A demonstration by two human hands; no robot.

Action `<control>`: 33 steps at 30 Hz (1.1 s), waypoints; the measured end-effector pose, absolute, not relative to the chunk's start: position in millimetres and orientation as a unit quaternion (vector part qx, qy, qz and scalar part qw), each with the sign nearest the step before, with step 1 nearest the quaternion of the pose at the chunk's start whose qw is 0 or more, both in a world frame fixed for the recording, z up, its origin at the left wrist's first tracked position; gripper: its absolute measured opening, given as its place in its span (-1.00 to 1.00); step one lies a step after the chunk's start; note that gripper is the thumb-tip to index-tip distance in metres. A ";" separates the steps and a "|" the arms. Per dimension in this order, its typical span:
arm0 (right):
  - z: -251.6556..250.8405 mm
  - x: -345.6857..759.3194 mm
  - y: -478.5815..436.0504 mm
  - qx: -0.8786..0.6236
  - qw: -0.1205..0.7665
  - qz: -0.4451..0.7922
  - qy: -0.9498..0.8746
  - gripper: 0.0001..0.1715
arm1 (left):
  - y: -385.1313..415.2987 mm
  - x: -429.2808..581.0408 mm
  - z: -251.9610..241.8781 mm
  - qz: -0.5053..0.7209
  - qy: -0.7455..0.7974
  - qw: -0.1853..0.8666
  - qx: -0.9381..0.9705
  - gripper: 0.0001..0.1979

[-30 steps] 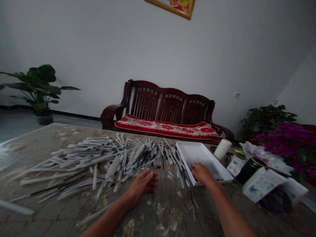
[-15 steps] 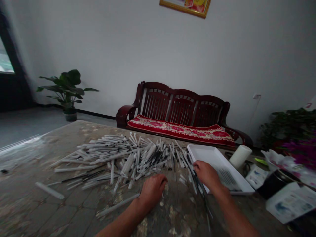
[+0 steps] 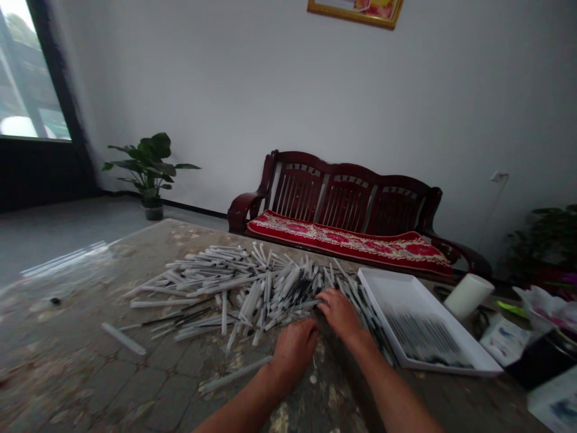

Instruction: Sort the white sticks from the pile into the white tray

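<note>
My left hand (image 3: 295,347) is closed and rests low over the table, in front of the pile. Whatever its fingers hold is hidden. Beside its wrist side lies a translucent white tube (image 3: 237,374), its near end by the hand. My right hand (image 3: 337,311) reaches to the right front of a big pile of slim white and black pen-like sticks (image 3: 225,273). Its fingers are curled at the pile's edge, touching the sticks; what is between them cannot be made out. Dark and white sticks (image 3: 376,328) lie right of that hand, along the white tray (image 3: 383,310).
Rows of dark-tipped sticks (image 3: 421,337) lie inside the tray. Beyond it stand a white roll (image 3: 469,294), a small printed box (image 3: 507,338) and a black container (image 3: 547,361). One loose tube (image 3: 123,338) lies at left. A wooden bench (image 3: 342,198) stands behind the table.
My right hand has moved left, from the sticks beside the tray to the pile's edge. My left hand stays closed in nearly the same place. The view has turned slightly left.
</note>
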State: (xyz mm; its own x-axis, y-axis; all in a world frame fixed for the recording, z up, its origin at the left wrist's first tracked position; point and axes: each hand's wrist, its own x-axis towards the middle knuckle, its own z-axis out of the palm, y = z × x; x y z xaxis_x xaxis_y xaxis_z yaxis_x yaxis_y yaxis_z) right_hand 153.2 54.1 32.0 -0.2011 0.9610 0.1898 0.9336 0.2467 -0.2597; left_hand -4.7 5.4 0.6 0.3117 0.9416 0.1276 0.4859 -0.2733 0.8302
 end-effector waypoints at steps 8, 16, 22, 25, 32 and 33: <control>25.0 184.9 27.7 -0.592 0.214 0.082 -0.773 -0.73 | 8.8 -4.3 0.5 0.351 0.501 0.361 0.703 -0.75; 17.6 161.1 9.0 -0.549 0.264 0.136 -0.781 -0.67 | 18.9 6.4 -6.8 0.525 0.474 0.583 0.400 -0.69; 16.2 173.2 36.1 -0.663 0.272 0.133 -0.685 -0.61 | 19.2 0.8 -2.5 0.585 0.467 0.578 0.325 -0.70; 18.3 178.5 44.9 -0.690 0.252 0.136 -0.665 -0.66 | 18.4 -0.3 -0.8 0.591 0.466 0.588 0.296 -0.73; 24.6 155.5 24.7 -0.648 0.130 0.054 -0.749 -0.87 | 17.5 0.0 -2.2 0.617 0.464 0.580 0.259 -0.83; 26.2 153.8 21.0 -0.643 0.122 0.039 -0.755 -0.88 | 17.5 -0.4 -2.3 0.621 0.461 0.584 0.247 -0.84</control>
State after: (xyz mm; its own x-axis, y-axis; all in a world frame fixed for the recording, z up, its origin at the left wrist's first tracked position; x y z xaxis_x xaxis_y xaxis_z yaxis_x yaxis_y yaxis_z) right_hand 153.8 21.0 26.2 -0.1424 0.9808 0.1331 0.9617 0.1690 -0.2160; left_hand -0.4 17.5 -2.3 -0.1955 0.9530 -0.2315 -0.4964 0.1074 0.8614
